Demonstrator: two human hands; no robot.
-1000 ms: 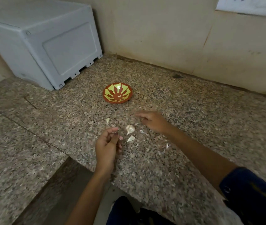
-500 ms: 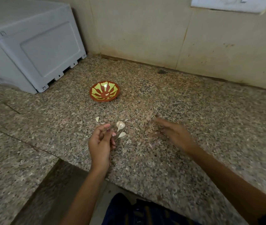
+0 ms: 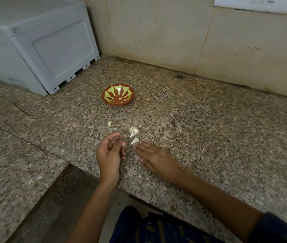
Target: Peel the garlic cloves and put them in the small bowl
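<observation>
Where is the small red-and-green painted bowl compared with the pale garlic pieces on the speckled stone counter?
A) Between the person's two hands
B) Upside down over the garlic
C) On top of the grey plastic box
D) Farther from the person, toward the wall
D: the small red-and-green painted bowl sits upright on the speckled stone counter, beyond the pale garlic pieces, nearer the wall.

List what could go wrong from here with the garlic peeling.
1. The right hand lies flat on the counter beside the small garlic piece; a sweep might knock it or the bigger clove away.
2. The pale pieces blend with the speckled stone, so the scrap could be missed.
3. The bowl sits well beyond the cloves; a clove could drop on the way.
</observation>
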